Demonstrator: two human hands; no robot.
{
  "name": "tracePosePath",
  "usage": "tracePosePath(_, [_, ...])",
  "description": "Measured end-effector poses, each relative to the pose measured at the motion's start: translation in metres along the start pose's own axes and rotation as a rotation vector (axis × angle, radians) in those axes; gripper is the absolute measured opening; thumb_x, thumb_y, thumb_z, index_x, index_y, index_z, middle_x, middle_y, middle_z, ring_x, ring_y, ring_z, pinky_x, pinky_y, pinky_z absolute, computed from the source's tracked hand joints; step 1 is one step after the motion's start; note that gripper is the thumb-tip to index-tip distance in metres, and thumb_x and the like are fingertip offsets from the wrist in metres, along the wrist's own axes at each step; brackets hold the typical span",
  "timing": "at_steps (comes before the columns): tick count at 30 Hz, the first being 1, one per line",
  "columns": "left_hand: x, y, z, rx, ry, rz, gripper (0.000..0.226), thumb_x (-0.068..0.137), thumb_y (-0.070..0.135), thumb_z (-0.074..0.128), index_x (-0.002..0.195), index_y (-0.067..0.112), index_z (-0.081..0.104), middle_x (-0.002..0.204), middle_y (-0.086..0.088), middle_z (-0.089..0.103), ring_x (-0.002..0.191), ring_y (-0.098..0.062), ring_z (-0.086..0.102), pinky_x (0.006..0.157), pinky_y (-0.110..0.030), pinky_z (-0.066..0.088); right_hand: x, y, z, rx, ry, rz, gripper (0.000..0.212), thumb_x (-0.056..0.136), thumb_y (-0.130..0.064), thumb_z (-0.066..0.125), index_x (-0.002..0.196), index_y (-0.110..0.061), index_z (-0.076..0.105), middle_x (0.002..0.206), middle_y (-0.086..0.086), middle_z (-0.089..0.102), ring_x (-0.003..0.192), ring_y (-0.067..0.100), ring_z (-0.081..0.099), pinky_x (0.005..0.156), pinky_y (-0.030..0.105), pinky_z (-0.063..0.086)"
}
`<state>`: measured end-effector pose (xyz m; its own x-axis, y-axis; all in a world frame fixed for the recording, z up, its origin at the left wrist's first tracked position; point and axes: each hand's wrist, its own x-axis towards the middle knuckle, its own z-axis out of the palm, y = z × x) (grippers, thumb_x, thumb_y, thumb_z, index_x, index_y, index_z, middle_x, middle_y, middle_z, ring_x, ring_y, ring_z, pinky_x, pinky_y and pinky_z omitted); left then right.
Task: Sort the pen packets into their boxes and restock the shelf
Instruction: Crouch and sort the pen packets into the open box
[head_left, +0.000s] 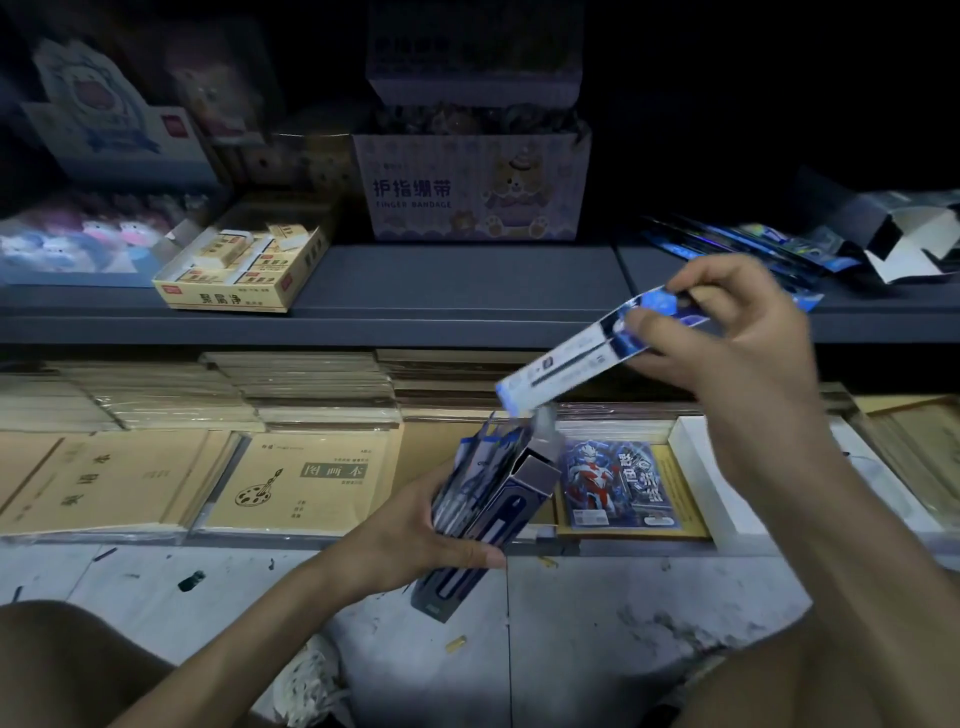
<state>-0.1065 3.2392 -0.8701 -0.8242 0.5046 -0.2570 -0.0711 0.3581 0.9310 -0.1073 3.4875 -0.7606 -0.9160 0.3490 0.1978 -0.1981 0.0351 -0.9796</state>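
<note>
My left hand (415, 535) grips a dark blue pen box (498, 512) tilted with its open top up; several pen packets stand inside it. My right hand (727, 332) pinches one blue and white pen packet (582, 358) by its upper end. The packet slants down to the left, its lower tip just above the box's open flap. More loose pen packets (743, 249) lie on the grey shelf (457, 280) at the right, beside an empty opened box (904, 244).
An eraser box (244, 270) and a finger bandage carton (472, 187) stand on the grey shelf. Stacks of brown notebooks (301, 478) and a hero-print packet (621, 483) fill the lower shelf. My knees frame the stained floor (571, 623) below.
</note>
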Motion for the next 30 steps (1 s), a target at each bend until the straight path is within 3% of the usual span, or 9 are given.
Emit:
tracePosePath(2, [-0.001,-0.003,-0.002,-0.021,0.023,-0.01,0.058,0.077,0.005,0.088,0.123,0.027,0.06,0.11,0.015,0.077,0.102,-0.007,0.074,0.082,-0.015,0.055,0.006,-0.004,-0.008,0.093,0.036,0.015,0.03,0.088,0.004,0.075,0.107,-0.015,0.061,0.093,0.002,0.07,0.089,0.024,0.074,0.074,0.03,0.063])
tracePosePath(6, [0.0,-0.005,-0.005,-0.061,0.059,-0.025,0.06,0.075,0.011,0.089,0.125,0.028,0.059,0.113,0.008,0.077,0.103,-0.011,0.074,0.088,-0.025,0.059,0.015,-0.002,-0.02,0.163,0.044,0.076,0.037,0.092,0.0,0.072,0.127,-0.008,0.063,0.112,0.011,0.074,0.101,0.024,0.076,0.085,0.03,0.062])
tracePosePath(9, [0.0,-0.005,-0.006,-0.09,0.077,-0.029,0.057,0.074,0.015,0.089,0.123,0.026,0.061,0.111,0.008,0.078,0.102,-0.01,0.074,0.087,-0.026,0.06,0.019,-0.002,-0.028,0.168,-0.008,0.114,0.015,0.097,-0.001,0.065,0.109,-0.009,0.07,0.099,0.007,0.075,0.096,0.022,0.077,0.088,0.033,0.063])
tracePosePath(13, [0.003,-0.008,-0.009,-0.146,0.118,-0.04,0.064,0.071,0.016,0.09,0.128,0.02,0.059,0.114,0.002,0.077,0.105,-0.015,0.074,0.086,-0.028,0.06,0.019,-0.002,-0.037,0.134,-0.018,0.117,0.013,0.101,-0.001,0.06,0.1,-0.012,0.068,0.09,0.007,0.066,0.073,0.018,0.074,0.082,0.035,0.064])
tracePosePath(16, [0.005,-0.009,-0.011,-0.159,0.126,-0.039,0.068,0.07,0.018,0.09,0.13,0.016,0.058,0.114,-0.001,0.077,0.106,-0.018,0.074,0.088,-0.032,0.061,0.018,0.0,-0.041,0.066,-0.053,0.084,0.013,0.102,-0.002,0.06,0.1,-0.013,0.067,0.098,0.011,0.064,0.076,0.02,0.076,0.081,0.037,0.065])
tracePosePath(19, [0.005,-0.01,-0.011,-0.181,0.118,-0.05,0.068,0.068,0.018,0.09,0.129,0.015,0.058,0.112,-0.003,0.077,0.105,-0.021,0.075,0.089,-0.037,0.062,0.016,0.004,-0.04,0.016,-0.093,0.067,0.016,0.101,-0.001,0.06,0.101,-0.014,0.068,0.088,0.006,0.072,0.081,0.025,0.077,0.078,0.038,0.065])
tracePosePath(22, [0.005,-0.01,-0.01,-0.181,0.094,-0.05,0.066,0.07,0.017,0.09,0.128,0.011,0.06,0.112,-0.007,0.077,0.105,-0.025,0.074,0.092,-0.045,0.061,0.012,0.007,-0.036,-0.04,-0.102,0.048,0.017,0.102,-0.001,0.06,0.099,-0.015,0.069,0.093,0.014,0.071,0.083,0.027,0.077,0.078,0.038,0.065])
tracePosePath(26, [0.005,-0.006,-0.007,-0.166,0.078,-0.044,0.059,0.071,0.014,0.088,0.123,0.014,0.061,0.109,-0.003,0.078,0.102,-0.02,0.075,0.087,-0.036,0.062,0.007,0.009,-0.032,-0.066,-0.134,0.04,0.016,0.101,-0.002,0.062,0.098,-0.015,0.07,0.1,0.024,0.069,0.084,0.033,0.076,0.077,0.039,0.065])
tracePosePath(30, [0.005,-0.006,-0.006,-0.118,0.066,-0.05,0.064,0.072,0.017,0.09,0.127,0.017,0.058,0.112,-0.001,0.077,0.104,-0.018,0.074,0.089,-0.034,0.061,0.006,0.006,-0.028,-0.162,-0.197,-0.022,0.016,0.1,-0.001,0.063,0.096,-0.015,0.07,0.103,0.023,0.067,0.083,0.033,0.076,0.073,0.035,0.066])
